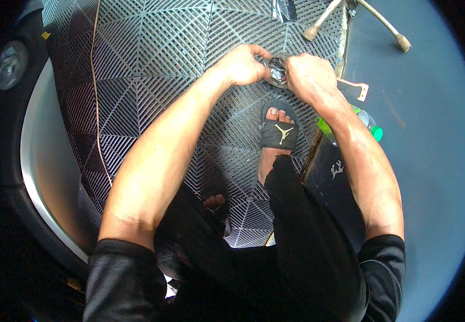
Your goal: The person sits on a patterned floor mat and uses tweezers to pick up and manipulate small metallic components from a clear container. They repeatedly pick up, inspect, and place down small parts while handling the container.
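Observation:
Both hands are stretched out in front of me over the slatted floor mat. Between them is a small round, ring-shaped thing (278, 78), greyish and shiny, with a dark crumpled inside; its exact kind does not show. My left hand (245, 65) grips its left rim between thumb and forefinger. On the other side my right hand (311, 77) is closed against it, with the fingertips partly hidden. My sandalled foot (279, 129) stands on the mat just below the ring-shaped thing.
Grey slatted matting (152, 64) covers the floor, crossed at left by a thin cord (96, 96). A rusty cross-shaped wrench (385, 24), a flat-bladed tool (358, 90) and a green-capped bottle (376, 132) lie by the blue-grey surface (426, 177). Car bodywork (55, 177) stands left.

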A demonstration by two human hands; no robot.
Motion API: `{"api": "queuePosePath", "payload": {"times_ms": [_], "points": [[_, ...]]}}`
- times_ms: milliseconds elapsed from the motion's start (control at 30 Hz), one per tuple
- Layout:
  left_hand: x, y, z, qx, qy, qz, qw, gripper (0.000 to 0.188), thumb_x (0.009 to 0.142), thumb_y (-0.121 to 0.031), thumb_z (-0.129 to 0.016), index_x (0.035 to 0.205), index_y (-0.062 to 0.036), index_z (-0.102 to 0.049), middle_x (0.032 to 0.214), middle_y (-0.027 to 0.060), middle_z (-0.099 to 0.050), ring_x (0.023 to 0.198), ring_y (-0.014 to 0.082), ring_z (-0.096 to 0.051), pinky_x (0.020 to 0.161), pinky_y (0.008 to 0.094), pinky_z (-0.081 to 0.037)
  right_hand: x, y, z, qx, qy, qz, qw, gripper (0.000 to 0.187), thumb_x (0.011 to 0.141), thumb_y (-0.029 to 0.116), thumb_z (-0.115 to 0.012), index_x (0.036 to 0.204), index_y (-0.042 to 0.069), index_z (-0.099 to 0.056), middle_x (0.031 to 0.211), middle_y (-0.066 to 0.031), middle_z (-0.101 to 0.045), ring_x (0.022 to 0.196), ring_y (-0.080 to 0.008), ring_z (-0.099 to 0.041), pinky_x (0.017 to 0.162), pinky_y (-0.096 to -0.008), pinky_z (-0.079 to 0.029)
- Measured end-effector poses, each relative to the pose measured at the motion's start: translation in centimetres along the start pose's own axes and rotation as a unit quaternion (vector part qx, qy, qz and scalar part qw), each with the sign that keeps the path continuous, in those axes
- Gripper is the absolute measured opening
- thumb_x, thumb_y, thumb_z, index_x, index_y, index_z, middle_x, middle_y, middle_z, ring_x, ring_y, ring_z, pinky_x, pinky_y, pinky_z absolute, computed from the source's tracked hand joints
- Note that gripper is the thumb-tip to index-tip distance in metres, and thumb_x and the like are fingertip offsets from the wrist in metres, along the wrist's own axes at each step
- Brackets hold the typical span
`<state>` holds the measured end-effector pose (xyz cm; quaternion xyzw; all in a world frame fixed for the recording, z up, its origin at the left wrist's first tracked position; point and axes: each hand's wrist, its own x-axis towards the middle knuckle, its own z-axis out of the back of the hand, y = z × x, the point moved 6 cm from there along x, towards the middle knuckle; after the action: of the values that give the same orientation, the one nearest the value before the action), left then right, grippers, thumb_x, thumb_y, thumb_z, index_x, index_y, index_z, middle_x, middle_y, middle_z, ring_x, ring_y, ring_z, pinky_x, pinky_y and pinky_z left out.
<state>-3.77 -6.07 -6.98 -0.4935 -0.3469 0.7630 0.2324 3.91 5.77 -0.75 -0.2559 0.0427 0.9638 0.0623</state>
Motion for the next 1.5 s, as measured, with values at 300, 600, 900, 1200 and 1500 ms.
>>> {"api": "queuePosePath", "payload": {"times_ms": [300,600,900,1200,1500], "points": [[0.0,-0.1,0.2,0.025,-0.015,0.003,1.0,0.06,0.073,-0.02,-0.083,0.129,-0.0045,-0.068,0.085,0.0085,-0.073,0.079,0.015,-0.066,0.075,0.0288,-0.053,-0.1,0.5,-0.3,-0.004,0.02,-0.02,1.0,0.017,0.082,0.011,-0.067,0.091,0.003,-0.078,0.094,-0.0215,-0.075,0.088,-0.0359,-0.076,0.077,-0.0469,-0.06],[0.0,0.0,0.2,0.026,-0.003,0.023,0.999,0.061,0.071,-0.025,-0.084,0.128,-0.0082,-0.069,0.103,0.0145,-0.073,0.098,0.0222,-0.068,0.09,0.0331,-0.052,0.3,-0.6,1.0,0.04,0.043,-0.033,0.998,0.019,0.08,0.012,-0.071,0.093,0.001,-0.077,0.096,-0.0232,-0.075,0.093,-0.0374,-0.074,0.081,-0.0476,-0.06],[0.1,0.1,0.2,0.026,0.001,0.026,0.999,0.061,0.07,-0.026,-0.084,0.127,-0.011,-0.071,0.112,0.0175,-0.075,0.107,0.0263,-0.07,0.097,0.0351,-0.053,-0.2,0.7,-0.1,-0.001,0.013,0.005,1.0,0.018,0.084,0.016,-0.067,0.091,0.003,-0.077,0.089,-0.0216,-0.075,0.086,-0.0366,-0.075,0.075,-0.0476,-0.06],[-0.1,-0.2,0.3,0.03,-0.014,-0.001,0.999,0.059,0.072,-0.022,-0.083,0.128,-0.0077,-0.07,0.086,0.0095,-0.073,0.08,0.0165,-0.067,0.077,0.03,-0.053,0.1,1.0,-0.4,-0.026,0.039,-0.005,0.999,0.021,0.088,0.014,-0.063,0.098,0.004,-0.078,0.098,-0.0195,-0.076,0.091,-0.0336,-0.076,0.079,-0.0461,-0.061],[-0.2,-0.1,0.2,0.029,-0.018,-0.007,0.999,0.061,0.071,-0.022,-0.084,0.129,-0.0079,-0.07,0.082,0.0073,-0.071,0.076,0.0148,-0.064,0.074,0.0298,-0.052,1.2,0.5,0.4,0.018,0.088,-0.032,0.995,0.024,0.078,0.008,-0.073,0.101,0.001,-0.077,0.104,-0.0224,-0.075,0.1,-0.0362,-0.074,0.085,-0.0461,-0.06]]}}
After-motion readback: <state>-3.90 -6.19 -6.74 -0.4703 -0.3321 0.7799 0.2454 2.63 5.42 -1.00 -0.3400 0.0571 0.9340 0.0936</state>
